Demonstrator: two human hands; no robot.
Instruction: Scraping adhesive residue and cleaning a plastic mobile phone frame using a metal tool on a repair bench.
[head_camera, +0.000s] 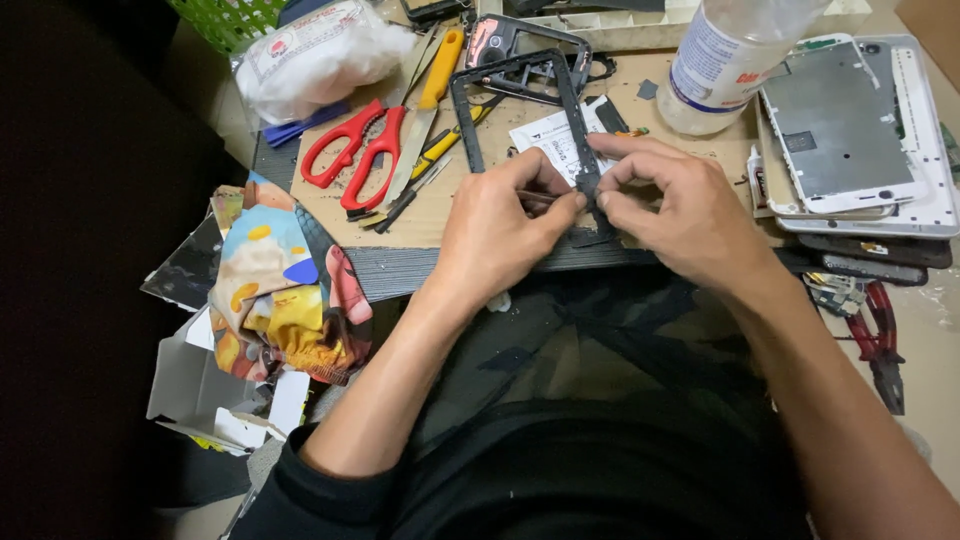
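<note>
Hands met over a black frame (520, 100) at the near edge of the bench (420, 215). The left hand (497, 228) was clenched around a thin tool (540, 197), thumb and forefinger pinching it so that its tip pointed at the frame's right rail. The right hand (680, 210) pinched that same rail near its lower end, fingertips (608, 178) pressed on the black strip. The frame lay flat on the bench, its far end reaching away from the two grips, its near corner under the fingers.

Just beyond the right grip lay a white paper slip (550, 140), partly under the frame. Farther out and to the right stood a clear plastic bottle (725, 60) with a white label; what it held could not be told. Right of the right grip sat a white phone shell (925, 130) with a grey metal plate (835, 125) resting in it, stacked over darker phone parts (880, 258). Red-handled pliers (882, 340) lay below those, well to the right of the wrist.

Left of the left grip, red scissors (355, 155) lay on cardboard beside a yellow-handled knife (432, 95). Past them sat a clear bag (315, 55) stuffed with white cotton, and a green basket (230, 18) at the far corner, its contents out of sight. A colourful crumpled wrapper (285, 290) lay near the left forearm, over an open white box (195, 385) whose inside showed nothing clear.
</note>
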